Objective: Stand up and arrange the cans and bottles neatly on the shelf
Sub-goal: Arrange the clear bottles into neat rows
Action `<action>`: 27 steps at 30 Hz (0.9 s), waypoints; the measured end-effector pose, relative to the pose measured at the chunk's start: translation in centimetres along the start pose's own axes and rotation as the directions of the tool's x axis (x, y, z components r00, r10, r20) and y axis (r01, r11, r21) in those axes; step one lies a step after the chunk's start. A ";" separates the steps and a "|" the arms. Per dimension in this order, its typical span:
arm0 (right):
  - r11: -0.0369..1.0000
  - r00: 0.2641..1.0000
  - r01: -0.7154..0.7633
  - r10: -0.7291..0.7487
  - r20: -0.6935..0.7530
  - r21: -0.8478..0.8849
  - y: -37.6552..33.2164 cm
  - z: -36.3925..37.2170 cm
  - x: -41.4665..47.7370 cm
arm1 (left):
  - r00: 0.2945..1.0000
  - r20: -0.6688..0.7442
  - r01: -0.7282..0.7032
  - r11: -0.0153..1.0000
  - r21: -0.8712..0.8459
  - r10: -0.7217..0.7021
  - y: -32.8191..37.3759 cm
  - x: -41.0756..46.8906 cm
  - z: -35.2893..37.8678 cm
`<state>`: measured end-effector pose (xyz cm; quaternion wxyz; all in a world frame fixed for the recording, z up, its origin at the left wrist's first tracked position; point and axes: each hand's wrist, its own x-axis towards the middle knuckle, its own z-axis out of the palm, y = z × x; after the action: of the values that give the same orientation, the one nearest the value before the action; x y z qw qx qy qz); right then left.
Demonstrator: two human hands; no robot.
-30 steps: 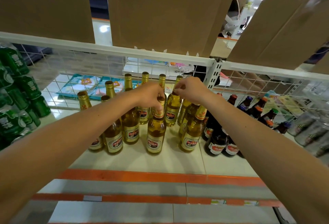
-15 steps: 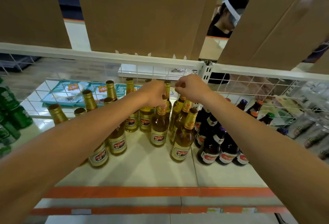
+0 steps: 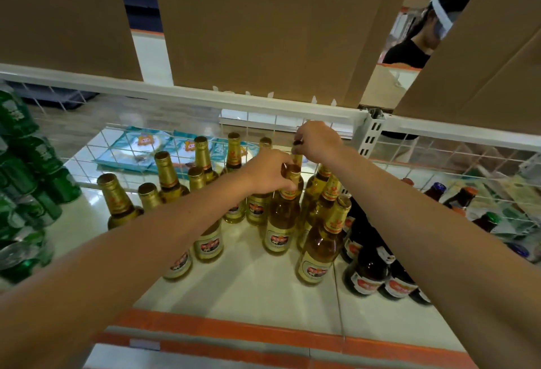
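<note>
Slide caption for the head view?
Left hand grips one gold bottle, right hand pinches another behind it; green cans left, dark bottles right.

1 wide-angle camera, worn on the head, looks forward and down onto the shelf (image 3: 248, 280) from near its front edge, close to the bottles (image 3: 279, 222).

Glossy glass on golden beer bottles (image 3: 317, 247), shiny foil necks; dark bottles (image 3: 369, 272) glossy glass too. Shiny metal green cans (image 3: 38, 157). Matt cardboard sheets (image 3: 263, 23). Smooth glossy shelf (image 3: 248, 283).

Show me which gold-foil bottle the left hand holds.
The central bottle, its foil neck gripped by the left hand; the right hand pinches another bottle behind.
</note>
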<state>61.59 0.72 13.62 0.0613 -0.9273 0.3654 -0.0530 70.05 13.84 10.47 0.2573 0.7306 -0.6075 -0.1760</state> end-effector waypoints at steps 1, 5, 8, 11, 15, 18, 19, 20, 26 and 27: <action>1.000 1.000 0.010 -0.010 0.007 0.010 0.1 0.0 0.3 | 1.000 0.010 0.001 1.000 -0.021 0.000 -0.3 -0.1 0.2; 0.996 0.996 0.084 -0.085 0.031 0.027 0.5 -0.3 0.9 | 1.000 0.002 0.012 0.998 -0.064 -0.012 -0.6 0.1 0.8; 0.991 0.991 0.135 -0.135 0.023 0.016 0.9 -0.4 1.0 | 0.999 -0.049 0.013 0.997 -0.071 -0.016 -0.4 0.4 1.2; 0.984 0.984 0.179 -0.179 0.025 0.001 1.4 -0.4 0.9 | 0.995 -0.092 0.032 0.997 -0.069 -0.038 -0.1 0.8 1.5; 0.978 0.978 0.208 -0.208 0.023 -0.001 1.8 -0.4 1.0 | 0.994 -0.103 0.023 0.996 -0.085 -0.032 0.4 1.3 2.1; 0.978 0.978 0.208 -0.208 0.023 0.001 1.8 -0.4 1.1 | 0.995 -0.099 0.019 0.996 -0.083 -0.027 0.5 1.4 2.4; 0.978 0.978 0.206 -0.206 0.023 0.003 1.8 -0.3 1.0 | 0.996 -0.092 0.013 0.997 -0.080 -0.021 0.4 1.4 2.3; 0.979 0.978 0.206 -0.206 0.019 0.004 1.7 -0.3 1.1 | 0.997 -0.081 0.008 0.997 -0.075 -0.014 0.4 1.4 2.1; 0.986 0.986 0.164 -0.164 0.019 0.029 1.3 -0.3 0.9 | 0.998 -0.057 -0.008 0.998 -0.057 0.005 0.1 1.5 1.8; 0.986 0.986 0.165 -0.166 0.017 0.034 1.4 -0.3 0.8 | 0.998 -0.061 -0.009 0.998 -0.062 0.006 0.0 1.4 1.9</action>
<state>61.23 -0.86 13.74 0.0752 -0.9538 0.2855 -0.0549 69.26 12.13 9.05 0.2989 0.7250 -0.5964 -0.1715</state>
